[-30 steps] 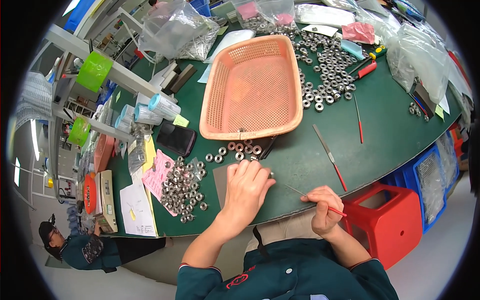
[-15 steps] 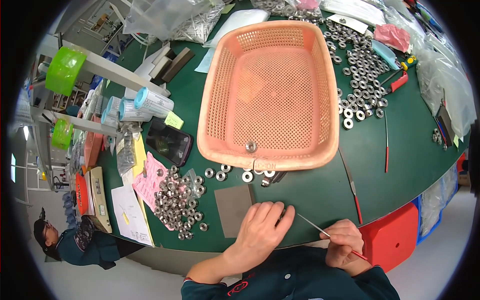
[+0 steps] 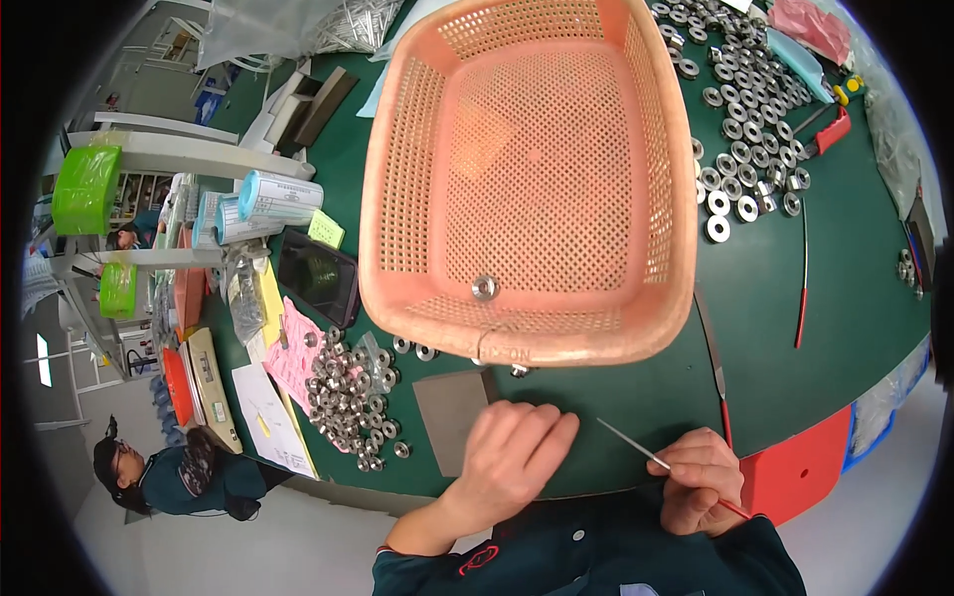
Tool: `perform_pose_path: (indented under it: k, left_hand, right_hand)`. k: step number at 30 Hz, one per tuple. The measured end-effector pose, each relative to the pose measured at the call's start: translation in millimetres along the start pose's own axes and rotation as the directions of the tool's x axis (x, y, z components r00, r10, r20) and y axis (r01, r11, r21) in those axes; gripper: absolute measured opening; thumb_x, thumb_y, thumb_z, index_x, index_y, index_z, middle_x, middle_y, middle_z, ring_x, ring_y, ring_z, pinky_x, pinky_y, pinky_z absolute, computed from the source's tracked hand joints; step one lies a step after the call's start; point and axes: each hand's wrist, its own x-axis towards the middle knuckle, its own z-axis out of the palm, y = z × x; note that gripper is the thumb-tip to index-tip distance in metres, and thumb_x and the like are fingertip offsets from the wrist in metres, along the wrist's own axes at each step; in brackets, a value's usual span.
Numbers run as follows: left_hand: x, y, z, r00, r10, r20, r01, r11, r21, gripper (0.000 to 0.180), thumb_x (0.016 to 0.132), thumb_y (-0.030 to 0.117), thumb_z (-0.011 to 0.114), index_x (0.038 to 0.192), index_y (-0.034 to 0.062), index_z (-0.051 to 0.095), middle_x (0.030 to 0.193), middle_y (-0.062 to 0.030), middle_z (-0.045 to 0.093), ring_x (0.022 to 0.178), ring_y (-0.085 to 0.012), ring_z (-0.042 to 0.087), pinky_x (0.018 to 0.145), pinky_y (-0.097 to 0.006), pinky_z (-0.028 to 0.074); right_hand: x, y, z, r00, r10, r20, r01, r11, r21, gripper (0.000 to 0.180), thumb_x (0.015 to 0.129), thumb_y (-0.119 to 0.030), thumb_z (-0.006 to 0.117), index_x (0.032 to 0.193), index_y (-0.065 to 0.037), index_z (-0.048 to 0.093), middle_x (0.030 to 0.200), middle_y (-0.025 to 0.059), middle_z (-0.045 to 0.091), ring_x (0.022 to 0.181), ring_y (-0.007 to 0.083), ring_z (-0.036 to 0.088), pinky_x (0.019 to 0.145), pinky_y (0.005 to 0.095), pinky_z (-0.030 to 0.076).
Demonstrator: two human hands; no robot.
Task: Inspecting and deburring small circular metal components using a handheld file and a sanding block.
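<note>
My left hand (image 3: 512, 459) is closed, its fingers curled down over the table's near edge, beside a flat grey-brown block (image 3: 454, 417). Whatever its fingertips hold is hidden behind the fingers. My right hand (image 3: 704, 484) is closed round a slim needle file (image 3: 632, 443) with a red handle. The file's bare metal tip points up and left toward my left hand, apart from it. Ahead stands a pink-orange perforated plastic basket (image 3: 527, 350), with a single metal ring (image 3: 485, 288) inside near its front wall.
Piles of metal rings lie at left (image 3: 348, 387) and at right (image 3: 745, 149). Two red-handled tools, a flat file (image 3: 714, 353) and a thin rod (image 3: 803, 278), rest on the green table (image 3: 646, 402). A dark phone (image 3: 318, 278) is at left; a red stool (image 3: 795, 477) stands by the near edge.
The view has shifted, so the basket looks larger and nearer. My left hand has turned slightly, and the dark piece seen by its fingertips is now hidden. The right hand keeps its grip.
</note>
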Motion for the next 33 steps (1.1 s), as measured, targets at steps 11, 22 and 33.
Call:
perform_pose_path:
  k: [11, 22, 33]
  left_hand:
    - [-59.1, 7.5, -18.7, 0.846, -0.212, -0.489, 0.331, 0.928, 0.170, 0.008, 0.077, 0.011, 0.069, 0.077, 0.0056, 0.063, 0.071, -0.0036, 0.058, 0.065, -0.0214, 0.052, 0.072, -0.034, 0.038]
    - [-63.2, 31.1, -3.7, 0.982, -0.169, -0.086, 0.187, 0.938, 0.293, 0.033, 0.064, 0.018, 0.076, 0.096, 0.0148, 0.067, 0.107, -0.0025, 0.051, 0.106, -0.0235, 0.043, 0.090, -0.044, 0.023]
    - [-103.9, 16.0, -10.1, 0.799, -0.598, -0.064, 0.150, 0.302, -0.941, 0.028, 0.082, -0.007, 0.061, 0.110, -0.0035, 0.061, 0.105, -0.0068, 0.055, 0.088, -0.0100, 0.055, 0.079, -0.023, 0.045]
  right_hand:
    - [0.5, 2.7, -0.3, 0.995, -0.063, 0.079, 0.060, 0.997, 0.049, 0.023, 0.095, -0.014, 0.045, 0.093, 0.004, 0.059, 0.077, 0.0140, 0.065, 0.066, 0.0244, 0.061, 0.061, 0.0319, 0.050]
    - [-6.3, -0.7, 5.4, 0.995, -0.078, -0.058, 0.078, 0.997, -0.016, 0.015, 0.091, -0.001, 0.047, 0.086, 0.005, 0.060, 0.071, 0.0127, 0.064, 0.063, 0.0200, 0.060, 0.057, 0.0282, 0.048]
    - [-11.0, -10.6, 10.2, 0.994, 0.064, -0.090, -0.071, 0.995, -0.076, 0.024, 0.097, -0.009, 0.043, 0.088, 0.005, 0.060, 0.075, 0.0105, 0.062, 0.068, 0.0153, 0.059, 0.064, 0.0260, 0.047]
